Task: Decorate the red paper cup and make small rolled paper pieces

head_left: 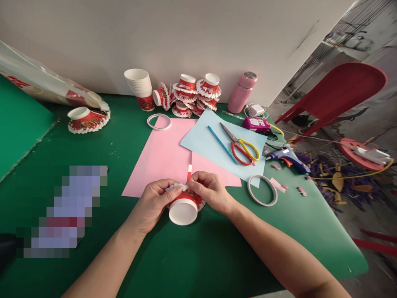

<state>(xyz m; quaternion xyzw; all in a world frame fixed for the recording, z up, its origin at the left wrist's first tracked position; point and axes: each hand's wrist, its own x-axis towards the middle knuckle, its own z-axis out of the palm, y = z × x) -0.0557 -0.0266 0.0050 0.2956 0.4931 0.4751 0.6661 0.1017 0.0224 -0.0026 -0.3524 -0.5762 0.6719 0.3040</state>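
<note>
A red paper cup [183,212] with its side cut into strips lies in front of me, its round white end facing me. My left hand [156,203] grips the folded white strips on the cup's left side between thumb and fingers. With thumb and forefinger, my right hand [211,191] pinches a strip [189,170] that stands up, red below and white at its tip. Behind the cup lies a pink paper sheet [164,157], partly under a light blue sheet [203,132]. Red-and-yellow-handled scissors [245,150] and a teal pencil [222,145] rest on the blue sheet.
Tape rolls [262,203] [159,116] lie either side of the papers. At the back stand stacked paper cups [139,89], several fringed cups [186,93] and a pink bottle [242,93]. A blue glue gun [288,158] lies right; another fringed cup [88,120] sits left.
</note>
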